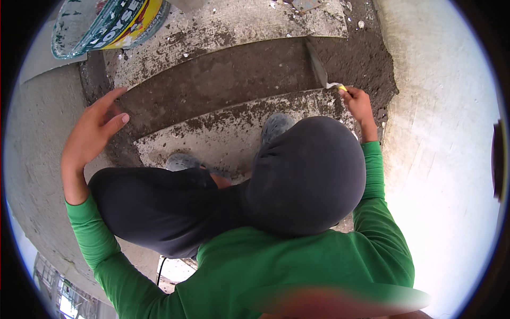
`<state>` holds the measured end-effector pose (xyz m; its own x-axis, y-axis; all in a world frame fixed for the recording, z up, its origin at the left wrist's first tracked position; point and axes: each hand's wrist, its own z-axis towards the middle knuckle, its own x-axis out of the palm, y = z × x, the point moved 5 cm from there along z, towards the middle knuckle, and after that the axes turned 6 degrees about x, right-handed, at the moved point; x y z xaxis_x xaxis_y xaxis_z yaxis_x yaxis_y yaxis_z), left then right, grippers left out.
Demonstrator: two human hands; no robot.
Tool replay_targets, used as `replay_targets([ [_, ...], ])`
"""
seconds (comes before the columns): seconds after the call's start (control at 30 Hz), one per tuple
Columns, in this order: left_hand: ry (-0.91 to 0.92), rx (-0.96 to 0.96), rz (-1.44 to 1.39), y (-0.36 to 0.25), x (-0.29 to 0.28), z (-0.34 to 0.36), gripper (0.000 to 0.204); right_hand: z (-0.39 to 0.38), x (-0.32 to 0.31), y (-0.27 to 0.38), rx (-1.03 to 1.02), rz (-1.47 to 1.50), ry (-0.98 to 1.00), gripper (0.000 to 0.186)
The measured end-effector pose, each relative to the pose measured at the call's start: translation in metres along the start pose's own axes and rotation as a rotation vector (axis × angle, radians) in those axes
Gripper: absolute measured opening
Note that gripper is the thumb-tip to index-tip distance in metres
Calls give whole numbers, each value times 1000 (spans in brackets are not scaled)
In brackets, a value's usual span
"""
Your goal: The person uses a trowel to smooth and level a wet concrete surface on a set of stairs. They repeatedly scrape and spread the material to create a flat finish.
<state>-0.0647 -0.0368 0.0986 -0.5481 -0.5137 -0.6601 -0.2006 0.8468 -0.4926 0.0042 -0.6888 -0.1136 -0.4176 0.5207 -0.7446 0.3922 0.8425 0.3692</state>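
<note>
My right hand (359, 108) is closed round the yellow handle of a trowel (317, 65). The trowel's metal blade points away from me and lies at the right end of a strip of dark wet mortar (212, 77). My left hand (91, 130) holds nothing; its fingers and thumb are stretched out and apart near the strip's left end. Two pale, mortar-spattered slabs border the strip, a far slab (239, 33) and a near slab (212, 130).
A paint bucket (119, 26) in green, yellow and white, its rim splashed, lies tilted at the far left. Rougher mortar (369, 61) runs along the pale wall (441, 106) on the right. My shoes (276, 126) rest on the near slab. Another wall (42, 143) stands left.
</note>
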Motion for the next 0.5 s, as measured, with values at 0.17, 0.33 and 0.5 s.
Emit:
replay_targets([
  [0.17, 45, -29, 36, 1, 7, 0, 60, -46, 26, 69, -128, -80, 54, 36],
  [0.33, 66, 88, 74, -25, 6, 23, 58, -67, 128, 182, -356, -107, 286, 35],
  [0.5, 68, 93, 91, -24, 7, 26, 57, -72, 143, 227, -419, -314, 274, 36],
])
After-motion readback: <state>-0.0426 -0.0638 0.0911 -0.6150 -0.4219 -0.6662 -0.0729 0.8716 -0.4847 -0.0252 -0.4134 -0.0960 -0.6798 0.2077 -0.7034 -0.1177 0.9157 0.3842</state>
